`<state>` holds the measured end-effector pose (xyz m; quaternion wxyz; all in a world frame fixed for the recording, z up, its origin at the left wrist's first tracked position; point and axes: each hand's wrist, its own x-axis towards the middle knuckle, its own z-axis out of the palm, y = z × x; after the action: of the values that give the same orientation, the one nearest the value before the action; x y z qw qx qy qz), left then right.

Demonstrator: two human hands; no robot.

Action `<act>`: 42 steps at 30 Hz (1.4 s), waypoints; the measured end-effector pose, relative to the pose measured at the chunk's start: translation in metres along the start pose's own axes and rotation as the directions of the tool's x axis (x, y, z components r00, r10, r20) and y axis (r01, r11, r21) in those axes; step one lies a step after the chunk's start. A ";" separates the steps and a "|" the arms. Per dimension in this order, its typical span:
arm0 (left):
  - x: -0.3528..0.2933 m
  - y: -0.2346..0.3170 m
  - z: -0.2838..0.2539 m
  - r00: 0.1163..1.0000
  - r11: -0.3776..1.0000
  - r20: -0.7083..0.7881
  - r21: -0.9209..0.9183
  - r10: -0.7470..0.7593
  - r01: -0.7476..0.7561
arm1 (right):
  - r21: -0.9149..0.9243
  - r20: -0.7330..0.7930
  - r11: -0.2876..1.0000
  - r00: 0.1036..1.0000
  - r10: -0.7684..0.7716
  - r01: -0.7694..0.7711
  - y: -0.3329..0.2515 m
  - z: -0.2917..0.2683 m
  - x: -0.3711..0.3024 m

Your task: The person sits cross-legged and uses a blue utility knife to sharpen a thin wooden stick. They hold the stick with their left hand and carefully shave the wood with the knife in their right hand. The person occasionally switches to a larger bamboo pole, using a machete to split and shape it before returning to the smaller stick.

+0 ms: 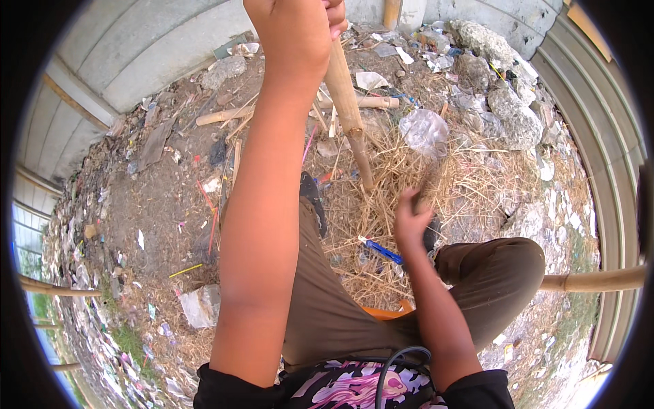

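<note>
My left hand [300,34] is raised at the top of the view, wrapped round a bamboo pole [345,102]. The pole slants down to its lower end in a heap of dry straw-like shavings [381,204]; its upper end is out of view. Lower and to the right, my right hand [413,221] is closed on a dark blade-like tool [427,178], which is smeared by motion and points up and away from me. The blade is beside the pole's lower end, apart from it. A blue plastic-looking strip [383,252] lies just left of my right wrist.
Another bamboo piece [371,102] lies across the ground behind the pole. Rubble chunks [514,116] and a crumpled clear plastic piece [424,133] are at the right. Concrete panel walls [157,48] stand behind, and a ribbed wall [599,170] at the right. Litter covers the dirt.
</note>
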<state>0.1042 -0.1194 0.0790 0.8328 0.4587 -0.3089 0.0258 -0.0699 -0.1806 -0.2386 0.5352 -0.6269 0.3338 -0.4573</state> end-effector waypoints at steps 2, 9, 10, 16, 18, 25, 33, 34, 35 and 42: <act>0.004 -0.018 -0.003 1.000 0.997 0.023 -0.072 -0.009 0.010 | -0.803 0.113 0.563 0.880 0.462 -0.193 0.115 -0.037 -0.040; 0.001 -0.021 -0.025 1.000 0.999 -0.001 -0.051 -0.018 0.017 | -0.198 0.476 0.171 0.058 0.878 -0.965 0.126 -0.038 -0.017; 0.004 -0.019 -0.030 1.000 0.999 0.008 -0.046 -0.002 0.002 | -0.088 0.566 0.062 0.002 0.824 -0.994 0.109 -0.032 0.002; 0.010 -0.014 -0.053 0.998 0.998 -0.016 0.013 0.067 -0.067 | -0.117 0.226 0.963 0.938 0.264 -0.243 -0.082 0.012 0.037; 0.008 -0.013 -0.052 0.998 0.998 -0.036 0.026 0.056 -0.055 | 0.090 0.180 0.995 0.983 0.032 -0.049 -0.097 0.016 0.045; 0.011 -0.021 -0.047 0.999 0.995 0.037 -0.092 0.033 -0.030 | -0.184 0.001 0.922 0.937 0.348 -0.342 0.114 0.018 -0.033; 0.022 -0.027 -0.073 0.988 0.997 -0.138 0.034 0.071 -0.067 | -0.749 0.173 0.644 0.891 0.420 -0.158 0.042 0.016 0.016; 0.024 -0.029 -0.076 0.985 0.995 -0.142 0.055 0.094 -0.087 | -0.621 0.196 0.773 0.928 0.316 -0.132 0.005 0.022 0.024; 0.027 -0.030 -0.080 0.982 0.991 -0.147 0.082 0.116 -0.105 | -0.473 0.203 0.876 0.956 0.212 -0.094 -0.031 0.028 0.035; 0.019 -0.029 -0.068 0.980 0.987 -0.149 0.114 0.133 -0.117 | 0.291 0.061 0.953 0.992 -0.109 0.087 -0.041 0.033 0.028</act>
<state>0.1623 -0.0876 0.0406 0.8260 0.4778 -0.2694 0.1298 -0.0323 -0.1855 -0.1933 0.6098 -0.5750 0.2115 -0.5027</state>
